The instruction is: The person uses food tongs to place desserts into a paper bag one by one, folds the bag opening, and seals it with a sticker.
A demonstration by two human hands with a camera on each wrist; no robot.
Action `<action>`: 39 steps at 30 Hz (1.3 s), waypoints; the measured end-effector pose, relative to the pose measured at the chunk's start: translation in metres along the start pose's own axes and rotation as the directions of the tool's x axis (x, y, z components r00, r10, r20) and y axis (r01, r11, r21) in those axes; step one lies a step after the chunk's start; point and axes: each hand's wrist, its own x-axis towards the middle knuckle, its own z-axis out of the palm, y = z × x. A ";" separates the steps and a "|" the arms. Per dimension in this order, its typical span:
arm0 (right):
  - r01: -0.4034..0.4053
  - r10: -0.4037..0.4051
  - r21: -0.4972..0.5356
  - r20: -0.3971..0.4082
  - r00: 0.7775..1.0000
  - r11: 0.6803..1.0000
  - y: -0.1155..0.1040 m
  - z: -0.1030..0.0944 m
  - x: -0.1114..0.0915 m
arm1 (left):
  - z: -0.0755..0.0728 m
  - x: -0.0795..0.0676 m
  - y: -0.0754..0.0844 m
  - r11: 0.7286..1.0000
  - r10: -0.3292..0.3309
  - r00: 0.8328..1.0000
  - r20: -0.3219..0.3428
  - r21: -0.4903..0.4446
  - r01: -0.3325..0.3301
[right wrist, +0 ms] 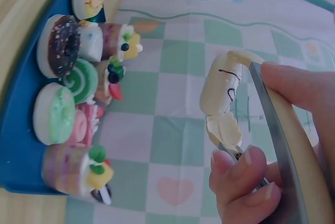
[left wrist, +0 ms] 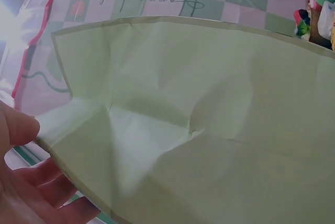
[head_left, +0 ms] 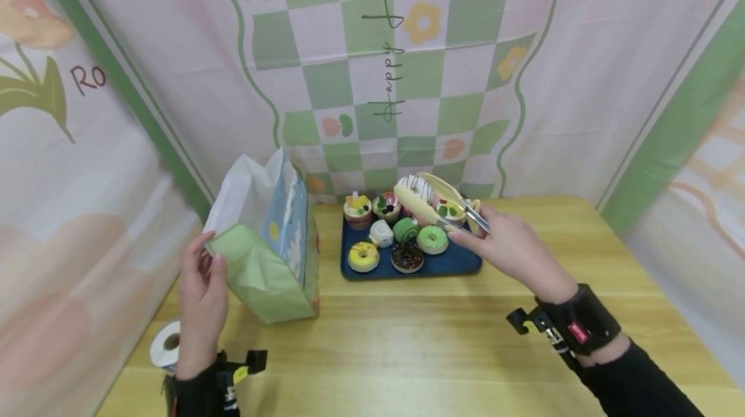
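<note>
My left hand [head_left: 200, 297] pinches the top edge of a green paper bag [head_left: 259, 271] between thumb and fingers. The bag stands at the left of the table with its mouth spread open; inside its pale wall [left wrist: 220, 171] are creases. My right hand [head_left: 518, 252] holds metal tongs [head_left: 420, 206] with cream-coloured tips. Between those tips is a white donut [right wrist: 221, 85] with dark drizzle lines, raised over the back of a blue tray [head_left: 454, 266]. On the tray sit a yellow donut [head_left: 363, 256], a chocolate donut [head_left: 407, 258], a green donut [head_left: 432, 240] and several small cakes.
A white paper roll [head_left: 165, 344] stands at the table's left edge, behind my left wrist. A checkered cloth [head_left: 372, 81] hangs along the back, and curtains flank the wooden table [head_left: 396, 346] on both sides.
</note>
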 end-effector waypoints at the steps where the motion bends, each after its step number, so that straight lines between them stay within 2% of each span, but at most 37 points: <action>1: 0.001 -0.001 0.002 0.003 1.000 1.000 -0.002 -0.001 0.001 | 0.000 0.000 0.000 1.000 -0.001 1.000 -0.003 0.003 0.001; 12: 0.049 -0.049 0.020 0.006 0.999 0.999 -0.029 -0.008 0.014 | 0.000 0.001 -0.001 0.996 0.024 0.999 -0.042 0.090 -0.020; 16: 0.050 -0.050 0.020 0.000 0.999 0.999 -0.044 -0.011 0.018 | -0.001 0.003 0.002 0.995 0.035 0.998 -0.054 0.094 -0.030; 21: 0.096 -0.096 0.004 -0.022 0.995 0.995 -0.058 -0.015 0.023 | -0.003 0.004 0.004 0.994 0.026 0.997 -0.068 0.103 -0.019; 25: 0.110 -0.110 0.006 -0.005 0.994 0.994 -0.067 -0.017 0.027 | -0.004 0.003 0.002 0.996 0.028 0.997 -0.070 0.092 -0.021; 29: 0.128 -0.129 0.032 0.003 0.992 0.991 -0.075 -0.019 0.030 | -0.005 0.003 0.000 0.997 0.030 0.997 -0.068 0.071 -0.025; 39: 0.159 -0.162 0.079 0.034 0.986 0.984 -0.090 -0.020 0.033 | -0.002 0.002 -0.002 0.998 -0.021 1.000 -0.023 0.063 0.022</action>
